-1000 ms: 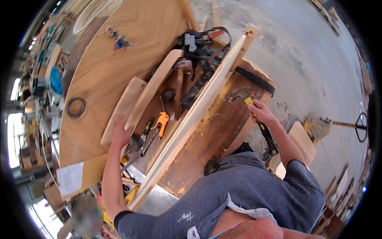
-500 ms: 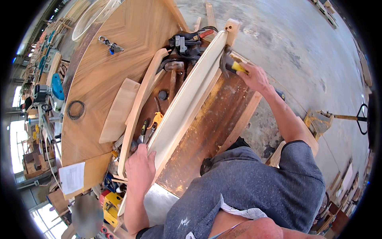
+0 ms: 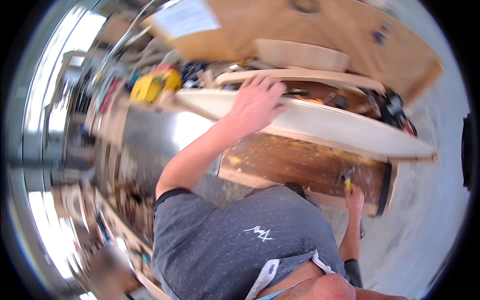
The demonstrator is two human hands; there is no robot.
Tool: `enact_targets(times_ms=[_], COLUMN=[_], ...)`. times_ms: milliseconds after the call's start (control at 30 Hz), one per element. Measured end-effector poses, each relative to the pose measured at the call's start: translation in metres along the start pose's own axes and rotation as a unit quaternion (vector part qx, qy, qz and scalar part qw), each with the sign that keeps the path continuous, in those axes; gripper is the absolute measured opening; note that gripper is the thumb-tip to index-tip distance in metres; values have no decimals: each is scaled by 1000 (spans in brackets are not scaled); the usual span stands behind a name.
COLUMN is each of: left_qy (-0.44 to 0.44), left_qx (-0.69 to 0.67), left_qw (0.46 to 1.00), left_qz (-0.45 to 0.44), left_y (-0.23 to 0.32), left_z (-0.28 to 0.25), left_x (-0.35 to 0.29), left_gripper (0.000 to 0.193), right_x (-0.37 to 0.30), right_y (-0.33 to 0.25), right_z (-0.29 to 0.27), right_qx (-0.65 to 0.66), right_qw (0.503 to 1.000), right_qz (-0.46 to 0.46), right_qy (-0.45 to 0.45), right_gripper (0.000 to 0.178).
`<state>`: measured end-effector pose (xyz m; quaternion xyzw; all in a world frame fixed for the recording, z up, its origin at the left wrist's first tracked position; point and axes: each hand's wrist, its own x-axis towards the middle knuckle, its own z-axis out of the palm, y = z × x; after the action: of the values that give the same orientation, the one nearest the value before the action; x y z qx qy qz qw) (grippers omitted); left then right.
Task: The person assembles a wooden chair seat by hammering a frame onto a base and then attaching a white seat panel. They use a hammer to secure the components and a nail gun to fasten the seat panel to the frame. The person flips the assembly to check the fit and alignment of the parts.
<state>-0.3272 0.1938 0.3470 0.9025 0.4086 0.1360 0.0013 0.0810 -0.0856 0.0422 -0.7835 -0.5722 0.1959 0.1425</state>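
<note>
A long white wooden board (image 3: 330, 120) with a moulded edge lies across the bench. My left hand (image 3: 257, 105) is wrapped over its far edge, towards the left end, with fingertips close to a curved wooden rail (image 3: 310, 75). Low on the right, my right hand (image 3: 354, 198) grips a claw hammer by its yellow handle (image 3: 348, 185). The hammer head (image 3: 346, 173) is over the brown bench top (image 3: 280, 160), apart from the board. Motion blurs the view.
Behind the board lie a flat wooden piece (image 3: 300, 54), black tools (image 3: 395, 107) and an orange-handled tool. A yellow case (image 3: 156, 85) stands at the left. Beyond is a large wood panel (image 3: 350, 30) with a paper sheet (image 3: 186, 17). A blurred person (image 3: 110, 272) is at lower left.
The view has swung round, so the board now runs across it. The hammer has come away from the board's end and down toward my body. My left hand remains on the board.
</note>
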Motion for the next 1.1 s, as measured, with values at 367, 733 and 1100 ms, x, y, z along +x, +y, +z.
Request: enact_targets(times_ms=[367, 733, 1100], left_qy=[492, 405, 367], left_qx=[-84, -366, -405], left_qw=[785, 750, 747], left_qz=[-367, -374, -379], left_y=[-225, -242, -241], left_z=[15, 24, 11], left_x=[-193, -168, -169], left_gripper=[47, 28, 25], right_x=[59, 165, 147], right_y=[-213, -365, -361], right_z=[-154, -181, -177], right_qx=[76, -204, -32], right_qw=[933, 920, 890], right_qz=[-345, -333, -441], right_qy=[74, -27, 108], right_gripper=[22, 39, 24])
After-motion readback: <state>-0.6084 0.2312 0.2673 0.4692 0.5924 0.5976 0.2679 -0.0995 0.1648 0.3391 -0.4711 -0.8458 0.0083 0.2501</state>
